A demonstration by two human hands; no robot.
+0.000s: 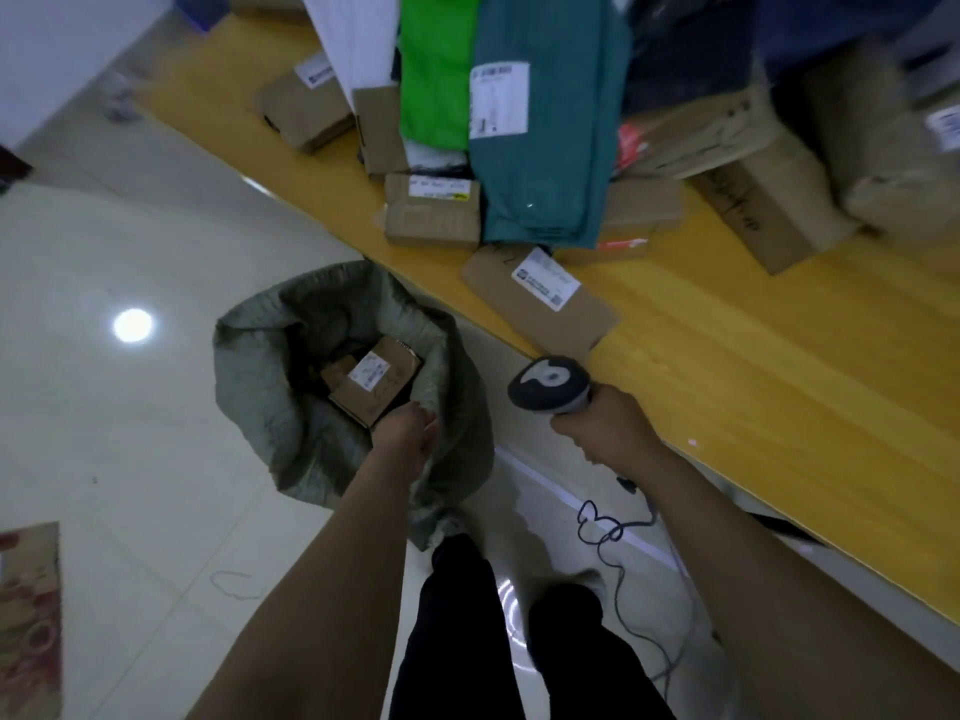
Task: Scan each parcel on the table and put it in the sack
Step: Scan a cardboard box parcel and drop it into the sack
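A grey-green sack [270,402] stands open on the floor beside the table. Inside it lies a tilted cardboard parcel [371,379] with a white label, on top of other boxes. My left hand [405,431] reaches into the sack's mouth and meets the parcel's near edge; its fingers are hidden, so its grip is unclear. My right hand [608,428] holds a grey barcode scanner [548,381] by the handle, just off the table's edge. A flat brown parcel [540,304] with a label lies at that edge, in front of the scanner.
The yellow table [753,356] carries several cardboard boxes [431,210], a teal mailer bag [545,122] and a green bag [436,70]. The scanner's cable [608,532] trails over the white tiled floor by my legs. A patterned mat [28,615] lies at the left.
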